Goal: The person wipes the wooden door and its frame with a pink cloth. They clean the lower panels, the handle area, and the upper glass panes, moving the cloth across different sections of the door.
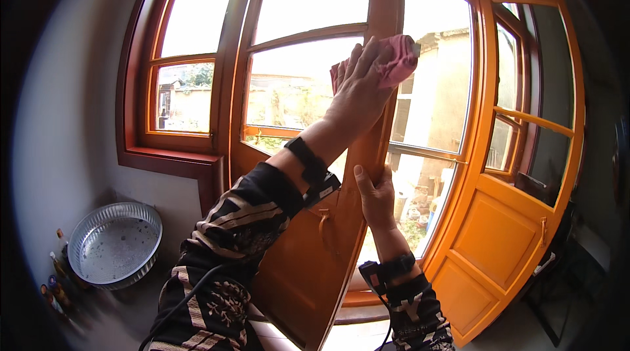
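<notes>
My left hand presses a folded pink cloth against the upper stile of a glazed wooden door leaf. Its fingers lie spread over the cloth, and the palm is hidden. Lower down, my right hand grips the edge of the same leaf, thumb on the near face and most fingers out of sight behind it. A curved pull handle sits on this leaf's lower panel, below and left of my right hand. Black straps with small devices circle both wrists.
A second door leaf in orange wood stands swung inward at the right. To the left is a window with a dark red sill. A round metal basin leans by the wall, beside several bottles. Bright daylight washes out the upper panes.
</notes>
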Demonstrator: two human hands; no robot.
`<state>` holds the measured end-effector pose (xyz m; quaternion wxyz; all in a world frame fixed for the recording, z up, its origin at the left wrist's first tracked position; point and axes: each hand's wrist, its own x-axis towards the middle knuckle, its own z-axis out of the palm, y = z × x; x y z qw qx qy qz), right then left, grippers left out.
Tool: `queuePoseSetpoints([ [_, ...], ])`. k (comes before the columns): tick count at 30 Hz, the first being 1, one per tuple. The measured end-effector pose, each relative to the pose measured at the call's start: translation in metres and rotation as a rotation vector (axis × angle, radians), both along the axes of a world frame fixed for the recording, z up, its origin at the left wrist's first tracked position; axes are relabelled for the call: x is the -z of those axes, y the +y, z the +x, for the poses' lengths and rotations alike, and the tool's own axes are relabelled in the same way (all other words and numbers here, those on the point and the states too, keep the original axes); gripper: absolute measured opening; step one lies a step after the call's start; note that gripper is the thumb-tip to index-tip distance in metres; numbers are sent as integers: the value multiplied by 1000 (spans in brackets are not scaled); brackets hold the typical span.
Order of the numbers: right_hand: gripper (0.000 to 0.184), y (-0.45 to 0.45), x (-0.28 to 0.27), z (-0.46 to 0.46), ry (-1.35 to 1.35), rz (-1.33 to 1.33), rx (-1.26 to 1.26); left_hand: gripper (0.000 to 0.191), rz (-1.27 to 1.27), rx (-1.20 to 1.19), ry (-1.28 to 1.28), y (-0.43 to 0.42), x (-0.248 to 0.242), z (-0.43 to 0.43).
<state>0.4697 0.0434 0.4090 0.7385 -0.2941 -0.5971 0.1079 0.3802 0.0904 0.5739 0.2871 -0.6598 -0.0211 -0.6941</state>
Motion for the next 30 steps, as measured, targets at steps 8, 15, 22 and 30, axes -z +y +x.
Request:
queuePoseSetpoints([
  [8, 35, -16, 6, -23, -80, -25, 183, 49, -229, 77, -176, 31, -92, -13],
  [15, 33, -22, 2, -24, -61, -37, 162, 63, -487, 99, -137, 89, -100, -57],
  [22, 31, -8, 5, -10, 52, -45, 58, 57, -277, -337, -173, 159, -93, -62],
  [30, 32, 0, 5, 7, 118, -71, 19, 41, -280, -316, -257, 242, -96, -90],
])
